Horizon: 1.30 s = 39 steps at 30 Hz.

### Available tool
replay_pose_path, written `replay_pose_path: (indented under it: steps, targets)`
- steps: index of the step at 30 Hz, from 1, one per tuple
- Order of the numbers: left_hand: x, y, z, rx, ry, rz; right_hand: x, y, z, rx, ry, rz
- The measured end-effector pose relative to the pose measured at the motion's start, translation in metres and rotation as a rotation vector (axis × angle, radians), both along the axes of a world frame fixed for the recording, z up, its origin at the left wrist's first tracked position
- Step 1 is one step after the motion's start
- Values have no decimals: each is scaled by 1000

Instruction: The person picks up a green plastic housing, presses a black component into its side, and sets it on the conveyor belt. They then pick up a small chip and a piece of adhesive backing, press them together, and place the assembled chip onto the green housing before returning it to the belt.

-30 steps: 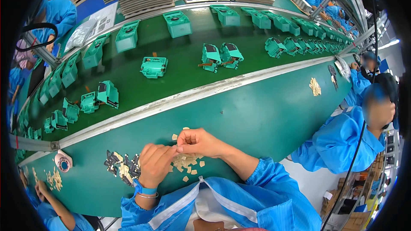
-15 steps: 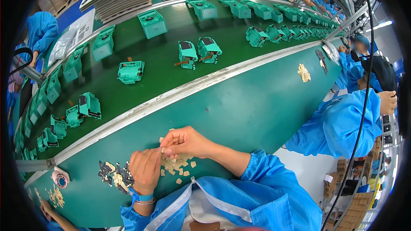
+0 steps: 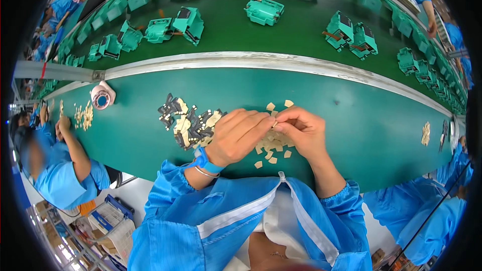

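My left hand [image 3: 238,137] and my right hand [image 3: 305,131] meet fingertip to fingertip over the green table. Thumb and forefinger of the right hand pinch a small pale piece [image 3: 274,124]. The left fingers are bent together against the same spot, and its far side is hidden behind them. Below the fingertips lies a loose heap of small cream-coloured squarish pieces [image 3: 272,146]. Beside my left hand is a pile of small black parts [image 3: 200,125], mixed with cream pieces. A blue band circles my left wrist, with a bangle below it.
Beyond the metal rail [image 3: 251,60] a green belt carries several teal plastic housings [image 3: 264,10]. A round pinkish-white device [image 3: 103,96] stands at the table's left, near another cream heap [image 3: 84,116]. Co-workers in blue sit on both sides; one person's arm [image 3: 78,153] reaches the table.
The view has swung and levelled, so the table lies more squarely ahead. My hands stay together at the heap, with the right fingers still pinching. The black pile shows more fully.
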State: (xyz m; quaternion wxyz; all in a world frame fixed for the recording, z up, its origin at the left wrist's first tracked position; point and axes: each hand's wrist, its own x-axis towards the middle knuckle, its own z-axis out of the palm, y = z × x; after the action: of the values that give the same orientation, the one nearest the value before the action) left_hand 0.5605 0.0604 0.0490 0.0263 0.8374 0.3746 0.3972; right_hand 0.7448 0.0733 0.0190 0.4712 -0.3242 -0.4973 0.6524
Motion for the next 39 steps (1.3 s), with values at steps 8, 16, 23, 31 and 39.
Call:
replay_pose_path:
  steps: [8, 16, 23, 31, 39]
  targets:
    - [-5, -5, -5, 15, -22, -28, -10, -4, -4, 84, 126, -67]
    - [1, -7, -2, -28, -113, -73, -5, 2, 3, 492, -179, -183]
    - [3, -8, -5, -43, -164, -48, -4, 4, 6, 605, -210, -188]
    - [6, -11, -2, -194, -231, 21, -3, 5, 8, 879, -292, -324]
    - [7, -7, 5, -199, -265, 87, 6, 0, 2, 727, -182, -135]
